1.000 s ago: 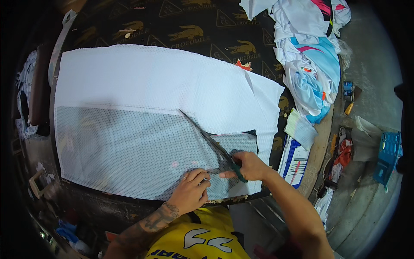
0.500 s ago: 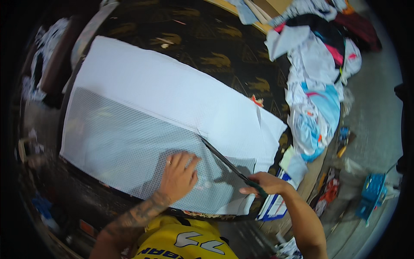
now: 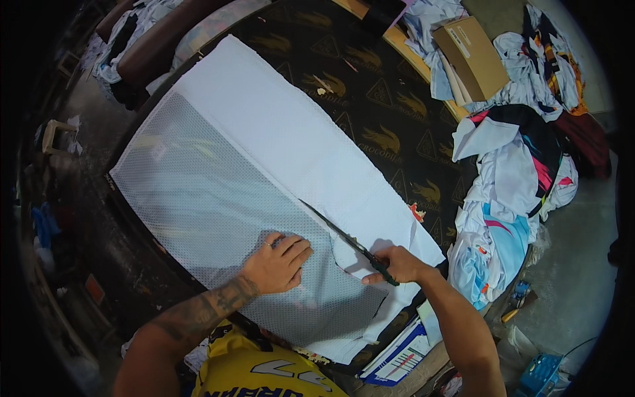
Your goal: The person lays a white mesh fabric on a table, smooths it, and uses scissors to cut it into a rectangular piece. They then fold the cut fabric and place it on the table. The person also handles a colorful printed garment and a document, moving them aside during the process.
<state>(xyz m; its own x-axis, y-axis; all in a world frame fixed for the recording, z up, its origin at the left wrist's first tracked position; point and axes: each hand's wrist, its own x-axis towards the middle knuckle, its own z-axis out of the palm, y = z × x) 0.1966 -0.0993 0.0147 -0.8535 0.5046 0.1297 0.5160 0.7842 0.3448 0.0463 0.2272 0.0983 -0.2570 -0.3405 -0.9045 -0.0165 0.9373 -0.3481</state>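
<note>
Left hand (image 3: 278,263) has shifted left since a second ago, now well apart from the right hand (image 3: 399,266); view has also swung round.

Scissors (image 3: 340,235): handles gripped in the right hand; blade opening can't be judged. Left hand palm down on the grey mesh (image 3: 198,165), fingers loosely spread, no grip visible. Cloth sits toward the near edge of the desk (image 3: 370,99), mesh on the near side, white fabric (image 3: 278,119) on the far side. Key relation: scissors' long axis roughly parallel to the desk's near edge, tip at the mesh/white boundary, aimed at the left end. Right hand is nearer the desk's right edge; left hand sits between scissors and near edge.
</note>
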